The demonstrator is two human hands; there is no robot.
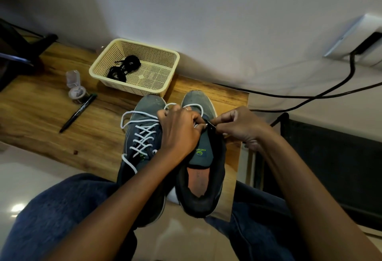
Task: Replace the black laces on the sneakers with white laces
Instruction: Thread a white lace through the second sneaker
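Both curled, left hand [182, 128] and right hand [237, 125] pinch thin white lace [198, 109] over mesh-toed grey sneaker [203, 157]

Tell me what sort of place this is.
Probably a home room or small office, not a workshop: a wooden table against a plain white wall, a wall socket with black cables, and a pen beside a plastic basket.

Both hands [179, 128] [237, 126] meet, fingers curled, pinching.
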